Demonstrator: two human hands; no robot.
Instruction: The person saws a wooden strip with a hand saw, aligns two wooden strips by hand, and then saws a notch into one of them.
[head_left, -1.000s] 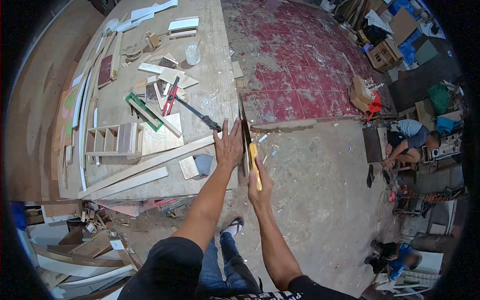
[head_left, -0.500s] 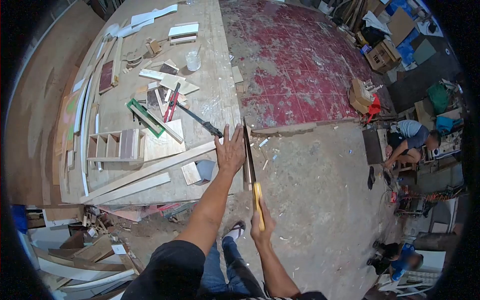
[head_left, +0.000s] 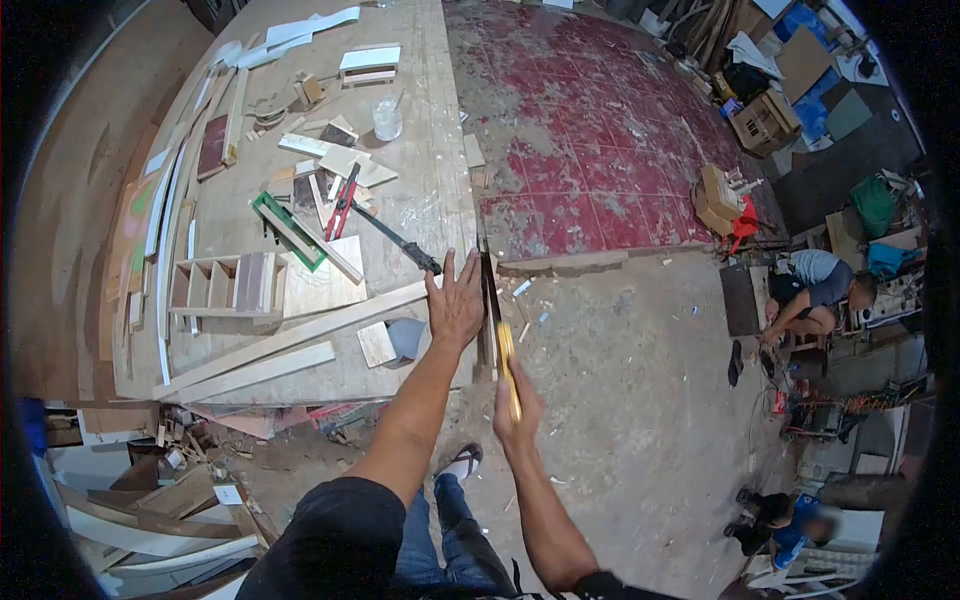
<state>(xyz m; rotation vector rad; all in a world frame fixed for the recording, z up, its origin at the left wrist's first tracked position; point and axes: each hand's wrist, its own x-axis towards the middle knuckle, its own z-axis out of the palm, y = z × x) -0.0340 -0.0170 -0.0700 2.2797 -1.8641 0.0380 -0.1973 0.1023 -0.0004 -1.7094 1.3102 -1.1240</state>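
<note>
My left hand (head_left: 457, 308) lies flat with fingers stretched, pressing on the end of a long pale wooden strip (head_left: 300, 337) near the right edge of the workbench (head_left: 440, 120). My right hand (head_left: 517, 412) is wrapped round the yellow handle (head_left: 506, 345) of a handsaw. Its dark blade (head_left: 489, 287) runs along the bench edge, just right of my left fingers. Whether the teeth touch the strip is hidden. A black-and-red clamp (head_left: 395, 235) lies just beyond my left hand. A small block with a grey curved face (head_left: 378, 345) sits left of my wrist.
On the bench are a shorter strip (head_left: 260, 373), a compartmented wooden box (head_left: 222, 286), a green frame (head_left: 290, 232) and a plastic cup (head_left: 387, 118). Wood scraps (head_left: 160, 520) pile at lower left. Two people, one crouching (head_left: 815, 290), work at the right.
My right hand and the saw have moved forward, away from my body, along the bench edge. My left hand stays pressed on the strip. The view has shifted slightly.
</note>
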